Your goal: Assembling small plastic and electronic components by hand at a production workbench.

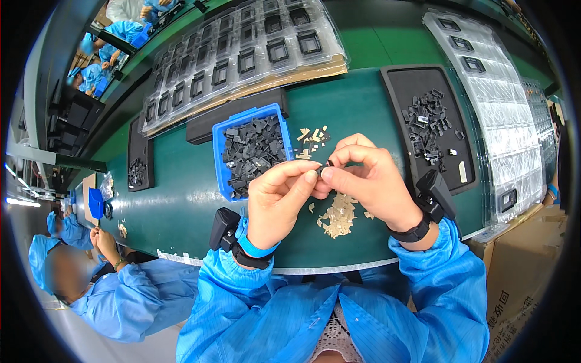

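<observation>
Both of my hands meet above the green table, fingertips pinched together around a small black plastic part (321,170). My left hand (279,192) grips it between thumb and forefinger. From the other side, my right hand (367,176) pinches the same part; the fingers hide most of it. Just left of my left hand stands a blue bin (219,158) heaped with small black plastic parts (255,148). Below my hands lies a pile of beige paper-like scraps (338,218). Beyond my fingertips are more small beige and black pieces (312,139).
A black tray (396,81) with loose black parts lies to the right. Clear plastic trays (266,63) of black frames are stacked at the back, and another clear tray (505,130) lies far right. A cardboard box (520,266) stands right; a co-worker (133,290) sits left.
</observation>
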The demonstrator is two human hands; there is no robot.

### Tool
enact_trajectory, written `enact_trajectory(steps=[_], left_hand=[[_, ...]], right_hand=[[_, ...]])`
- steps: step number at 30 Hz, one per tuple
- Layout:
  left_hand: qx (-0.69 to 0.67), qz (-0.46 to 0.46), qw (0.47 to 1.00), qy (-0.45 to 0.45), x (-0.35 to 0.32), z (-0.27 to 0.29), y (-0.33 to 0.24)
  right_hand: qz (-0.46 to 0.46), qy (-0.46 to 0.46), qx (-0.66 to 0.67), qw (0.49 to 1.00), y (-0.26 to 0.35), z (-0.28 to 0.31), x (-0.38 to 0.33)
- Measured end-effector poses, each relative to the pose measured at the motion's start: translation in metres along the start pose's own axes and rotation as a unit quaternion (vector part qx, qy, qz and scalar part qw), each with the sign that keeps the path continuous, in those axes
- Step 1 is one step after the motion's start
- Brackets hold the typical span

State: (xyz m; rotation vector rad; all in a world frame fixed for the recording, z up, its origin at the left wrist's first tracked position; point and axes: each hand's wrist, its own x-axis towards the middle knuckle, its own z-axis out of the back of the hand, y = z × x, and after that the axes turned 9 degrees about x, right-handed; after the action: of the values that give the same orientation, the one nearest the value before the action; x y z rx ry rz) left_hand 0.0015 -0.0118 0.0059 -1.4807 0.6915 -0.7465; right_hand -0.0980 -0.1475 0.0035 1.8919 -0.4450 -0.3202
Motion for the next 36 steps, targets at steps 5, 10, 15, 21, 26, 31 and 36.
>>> enact_trajectory(steps=[5,10,15,21,26,31,36], left_hand=[[-0.022,-0.005,0.999,0.03,0.002,0.003,0.005],[-0.084,-0.002,0.995,0.058,0.002,0.006,0.009],[-0.19,0.012,0.979,0.065,0.002,0.004,0.015],[-0.239,0.033,0.968,0.067,0.003,0.003,0.017],[-0.231,0.041,0.97,0.072,0.003,0.005,0.019],[-0.242,0.046,0.966,0.082,0.003,0.006,0.021],[-0.235,0.036,0.97,0.056,0.002,0.0,0.017]], right_hand=[[-0.013,0.056,0.076,0.995,0.007,0.004,0.003],[-0.068,0.089,0.201,0.973,0.009,0.003,0.001],[0.015,0.102,0.147,0.984,0.001,0.004,0.0],[0.063,0.097,0.118,0.986,0.0,0.001,-0.002],[0.101,0.092,0.063,0.989,0.002,-0.001,-0.003],[0.111,0.087,0.042,0.989,0.003,-0.001,-0.004],[0.097,0.061,0.077,0.99,0.003,-0.004,-0.004]])
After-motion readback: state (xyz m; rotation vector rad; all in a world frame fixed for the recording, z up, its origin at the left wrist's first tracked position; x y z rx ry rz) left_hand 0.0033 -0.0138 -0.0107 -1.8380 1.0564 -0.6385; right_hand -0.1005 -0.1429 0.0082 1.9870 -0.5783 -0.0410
